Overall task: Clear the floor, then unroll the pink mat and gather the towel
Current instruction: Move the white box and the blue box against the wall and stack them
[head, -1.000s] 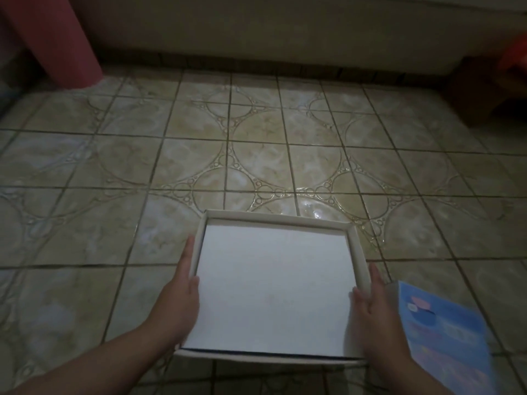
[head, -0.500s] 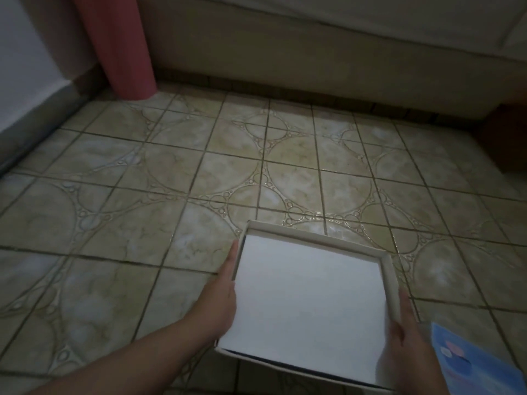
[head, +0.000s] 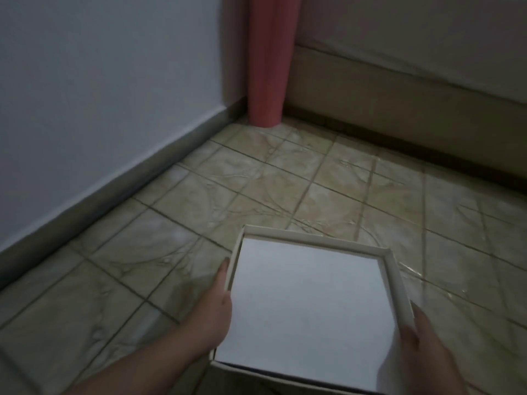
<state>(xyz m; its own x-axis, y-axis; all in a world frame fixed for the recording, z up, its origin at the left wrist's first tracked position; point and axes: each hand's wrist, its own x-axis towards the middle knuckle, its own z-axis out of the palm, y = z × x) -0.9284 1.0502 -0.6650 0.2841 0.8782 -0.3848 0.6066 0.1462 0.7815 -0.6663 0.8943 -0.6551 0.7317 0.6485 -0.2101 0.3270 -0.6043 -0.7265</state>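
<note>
A flat white box (head: 308,306) with a raised rim is held above the tiled floor at the lower middle. My left hand (head: 219,306) grips its left edge and my right hand (head: 422,346) grips its right edge. The rolled pink mat (head: 269,61) stands upright in the far corner, between the wall and the bed base. No towel is in view.
A pale wall with a dark skirting board (head: 114,189) runs along the left. A beige bed base (head: 399,109) lines the back right. Patterned tiled floor (head: 285,181) lies between the box and the mat.
The view has swung left and closer to the corner with the pink mat. The box has come along in both hands. The blue booklet at the right is out of view.
</note>
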